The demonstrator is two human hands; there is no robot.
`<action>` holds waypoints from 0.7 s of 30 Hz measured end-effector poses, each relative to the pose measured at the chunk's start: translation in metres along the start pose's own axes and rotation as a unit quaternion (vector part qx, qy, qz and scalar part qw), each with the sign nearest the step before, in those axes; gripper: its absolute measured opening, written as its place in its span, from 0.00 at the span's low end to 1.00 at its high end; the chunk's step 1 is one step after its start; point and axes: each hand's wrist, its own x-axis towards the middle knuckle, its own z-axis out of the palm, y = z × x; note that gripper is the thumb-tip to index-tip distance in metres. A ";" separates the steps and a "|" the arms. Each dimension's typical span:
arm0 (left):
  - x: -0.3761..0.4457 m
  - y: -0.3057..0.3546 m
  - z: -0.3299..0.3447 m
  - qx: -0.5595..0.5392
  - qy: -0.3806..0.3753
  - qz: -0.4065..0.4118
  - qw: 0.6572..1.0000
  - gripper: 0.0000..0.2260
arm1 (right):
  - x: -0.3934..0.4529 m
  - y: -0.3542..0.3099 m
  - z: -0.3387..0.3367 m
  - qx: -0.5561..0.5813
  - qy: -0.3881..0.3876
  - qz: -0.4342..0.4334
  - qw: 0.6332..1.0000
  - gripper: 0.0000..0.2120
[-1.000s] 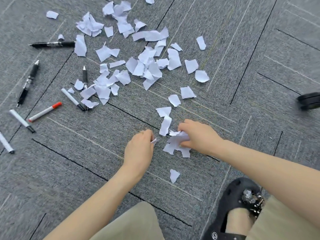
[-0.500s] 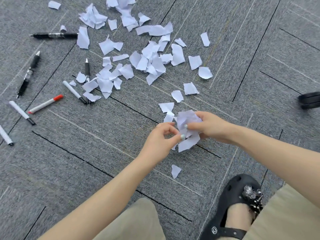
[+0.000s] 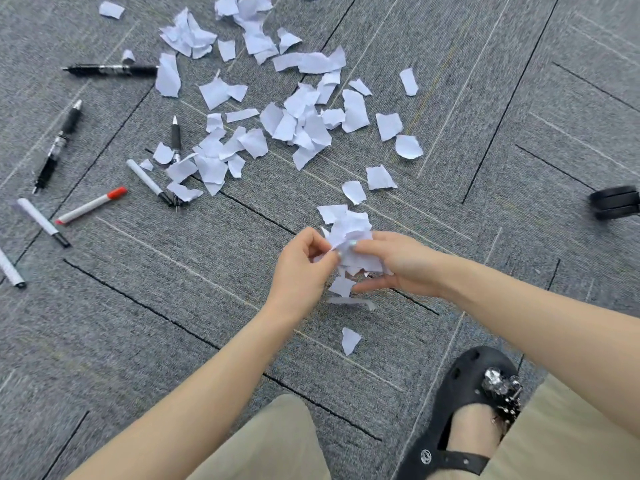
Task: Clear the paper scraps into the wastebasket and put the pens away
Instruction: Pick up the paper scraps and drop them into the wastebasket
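My left hand (image 3: 304, 268) and right hand (image 3: 398, 265) both pinch 1 bunch of paper scraps (image 3: 349, 237) above the carpet (image 3: 173, 306); pens (image 3: 91, 206) lie left.

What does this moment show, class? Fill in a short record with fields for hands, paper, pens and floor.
left hand: pinches the bundle of scraps
right hand: holds the same bundle, above the carpet
loose scraps: many scattered beyond the hands; single scrap nearer the person
pens: several lying at left, including red-capped marker and black pen
wastebasket: not in view
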 end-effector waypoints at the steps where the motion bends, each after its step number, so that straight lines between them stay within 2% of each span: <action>1: 0.002 0.001 -0.003 0.012 0.011 -0.004 1.000 0.09 | 0.003 -0.002 -0.003 -0.022 0.028 -0.017 0.999 0.06; 3: 0.008 0.006 -0.008 0.061 0.011 -0.012 0.998 0.09 | 0.009 -0.006 -0.012 -0.072 0.090 -0.051 0.992 0.06; 5: 0.019 0.008 -0.010 0.166 -0.026 0.006 0.986 0.09 | 0.014 -0.009 -0.023 -0.139 0.136 -0.080 0.978 0.09; 9: 0.035 0.006 0.005 0.411 -0.085 0.109 0.901 0.08 | 0.020 -0.014 -0.031 -0.268 0.164 -0.103 0.944 0.14; 11: 0.036 0.001 0.012 0.478 -0.079 0.152 0.862 0.06 | 0.025 -0.017 -0.026 -0.340 0.167 -0.125 0.917 0.17; 12: 0.036 -0.001 0.014 0.485 -0.068 0.161 0.857 0.06 | 0.029 -0.017 -0.023 -0.366 0.175 -0.142 0.903 0.17; 14: 0.033 -0.004 0.016 0.455 -0.050 0.151 0.876 0.03 | 0.038 -0.014 -0.018 -0.393 0.205 -0.176 0.879 0.15; 16: 0.029 -0.006 0.018 0.419 -0.039 0.129 0.898 0.05 | 0.043 -0.007 -0.012 -0.416 0.241 -0.177 0.859 0.05; 19: 0.025 -0.010 0.020 0.383 -0.026 0.115 0.916 0.07 | 0.046 0.001 -0.008 -0.461 0.281 -0.169 0.825 0.18; 21: 0.024 -0.014 0.017 0.389 0.009 0.122 0.913 0.04 | 0.046 0.003 -0.008 -0.471 0.295 -0.172 0.813 0.18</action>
